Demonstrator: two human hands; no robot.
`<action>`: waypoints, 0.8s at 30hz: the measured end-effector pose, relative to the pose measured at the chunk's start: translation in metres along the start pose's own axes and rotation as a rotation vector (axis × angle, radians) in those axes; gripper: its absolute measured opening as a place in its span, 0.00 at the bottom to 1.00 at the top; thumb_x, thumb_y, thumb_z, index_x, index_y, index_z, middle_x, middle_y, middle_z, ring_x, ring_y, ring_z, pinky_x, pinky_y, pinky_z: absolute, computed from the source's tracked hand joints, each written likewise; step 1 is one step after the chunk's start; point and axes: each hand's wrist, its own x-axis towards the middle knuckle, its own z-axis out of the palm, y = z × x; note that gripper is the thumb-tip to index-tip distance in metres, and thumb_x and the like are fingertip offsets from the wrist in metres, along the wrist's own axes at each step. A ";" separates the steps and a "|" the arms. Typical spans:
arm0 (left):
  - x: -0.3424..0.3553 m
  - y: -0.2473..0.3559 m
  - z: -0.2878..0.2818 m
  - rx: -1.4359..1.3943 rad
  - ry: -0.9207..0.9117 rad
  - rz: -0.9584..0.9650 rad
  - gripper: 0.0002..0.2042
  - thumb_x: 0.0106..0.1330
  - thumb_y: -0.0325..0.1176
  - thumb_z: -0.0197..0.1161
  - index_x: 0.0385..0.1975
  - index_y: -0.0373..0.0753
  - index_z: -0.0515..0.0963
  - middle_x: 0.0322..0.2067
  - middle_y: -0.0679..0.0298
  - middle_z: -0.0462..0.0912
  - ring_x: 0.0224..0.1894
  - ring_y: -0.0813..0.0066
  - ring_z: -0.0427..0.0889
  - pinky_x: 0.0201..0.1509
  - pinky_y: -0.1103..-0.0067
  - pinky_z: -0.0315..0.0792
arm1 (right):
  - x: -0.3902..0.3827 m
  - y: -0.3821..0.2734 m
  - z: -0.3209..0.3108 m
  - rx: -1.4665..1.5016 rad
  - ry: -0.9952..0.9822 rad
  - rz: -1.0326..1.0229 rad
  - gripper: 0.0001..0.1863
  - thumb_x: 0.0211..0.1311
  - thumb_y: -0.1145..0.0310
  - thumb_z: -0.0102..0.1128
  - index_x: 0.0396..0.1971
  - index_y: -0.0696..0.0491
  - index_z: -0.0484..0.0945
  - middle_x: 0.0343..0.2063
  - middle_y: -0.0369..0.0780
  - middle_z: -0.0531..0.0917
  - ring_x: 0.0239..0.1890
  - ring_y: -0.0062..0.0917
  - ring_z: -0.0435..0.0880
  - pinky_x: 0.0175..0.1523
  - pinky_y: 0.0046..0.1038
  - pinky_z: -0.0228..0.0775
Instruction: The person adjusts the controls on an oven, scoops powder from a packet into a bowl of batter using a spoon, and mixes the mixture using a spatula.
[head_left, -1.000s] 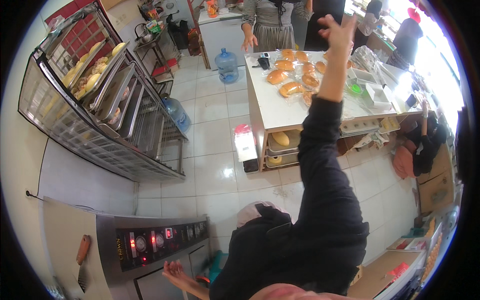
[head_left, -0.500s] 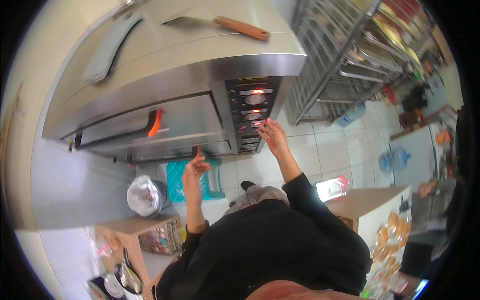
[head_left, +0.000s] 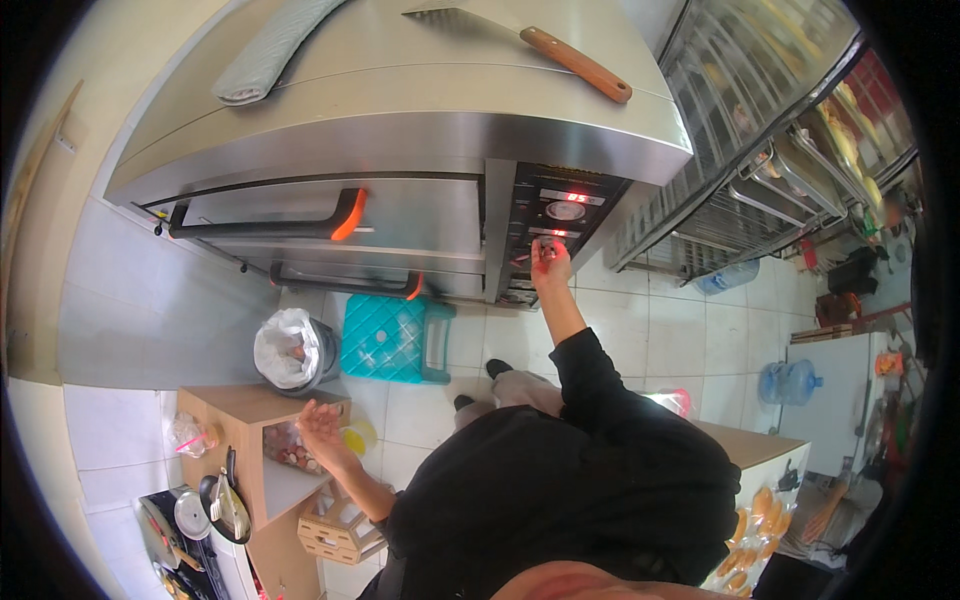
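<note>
Two steel oven doors, an upper door and a lower one with a black handle, fill the front of the oven. At their right is a black control panel with lit red displays and a round dial. My right hand reaches up to this panel, its fingers closed on a knob below the second display; the fingers partly cover the knob. My left hand is raised at the lower left beside a wooden cabinet, empty, with its fingers apart.
On the oven top lie a wooden-handled scraper and a folded grey cloth. Below stand a teal stool and a lined bin. A metal tray rack rises at the right. Water bottles lie on the tiled floor.
My right hand has moved from open beside the panel onto the knob. My left hand has swung down and left, from near the lower door handle to beside the cabinet. The view has shifted.
</note>
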 end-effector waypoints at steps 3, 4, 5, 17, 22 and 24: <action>-0.003 0.009 0.019 0.169 -0.014 -0.007 0.21 0.65 0.46 0.37 0.42 0.34 0.68 0.33 0.61 0.70 0.37 0.74 0.69 0.46 0.77 0.65 | 0.005 -0.003 -0.005 -0.001 -0.019 -0.006 0.04 0.51 0.77 0.48 0.28 0.58 0.66 0.27 0.39 0.70 0.29 0.22 0.71 0.46 0.32 0.72; -0.001 0.010 0.021 0.172 -0.015 -0.007 0.21 0.65 0.46 0.37 0.42 0.34 0.68 0.33 0.61 0.70 0.37 0.74 0.69 0.46 0.77 0.65 | 0.005 -0.004 -0.006 0.000 -0.016 -0.006 0.04 0.51 0.77 0.48 0.28 0.58 0.66 0.27 0.39 0.70 0.29 0.22 0.71 0.46 0.32 0.72; 0.001 0.009 0.021 0.098 -0.027 -0.017 0.21 0.65 0.46 0.37 0.42 0.34 0.68 0.33 0.61 0.70 0.37 0.74 0.69 0.46 0.77 0.65 | 0.005 -0.004 -0.006 0.006 -0.008 0.011 0.04 0.51 0.76 0.49 0.28 0.58 0.66 0.26 0.38 0.70 0.29 0.22 0.70 0.46 0.32 0.72; 0.022 -0.010 0.052 0.083 -0.177 -0.039 0.23 0.64 0.49 0.37 0.43 0.35 0.68 0.34 0.60 0.71 0.37 0.72 0.69 0.46 0.76 0.64 | -0.026 -0.054 -0.074 -0.171 0.133 0.200 0.13 0.48 0.63 0.56 0.29 0.52 0.64 0.32 0.39 0.63 0.34 0.32 0.68 0.45 0.37 0.68; 0.017 -0.037 0.083 0.177 -0.221 0.052 0.22 0.62 0.47 0.41 0.46 0.35 0.66 0.38 0.59 0.68 0.40 0.69 0.68 0.46 0.75 0.64 | -0.022 -0.085 -0.097 -0.383 0.083 0.164 0.13 0.49 0.62 0.53 0.35 0.47 0.66 0.33 0.39 0.67 0.34 0.33 0.70 0.39 0.34 0.70; 0.009 -0.046 0.113 0.223 -0.195 0.010 0.21 0.61 0.45 0.43 0.46 0.35 0.66 0.38 0.58 0.68 0.41 0.68 0.68 0.45 0.74 0.64 | -0.030 -0.097 -0.088 -0.517 -0.048 0.235 0.12 0.49 0.65 0.53 0.34 0.49 0.67 0.24 0.37 0.71 0.28 0.29 0.74 0.35 0.30 0.70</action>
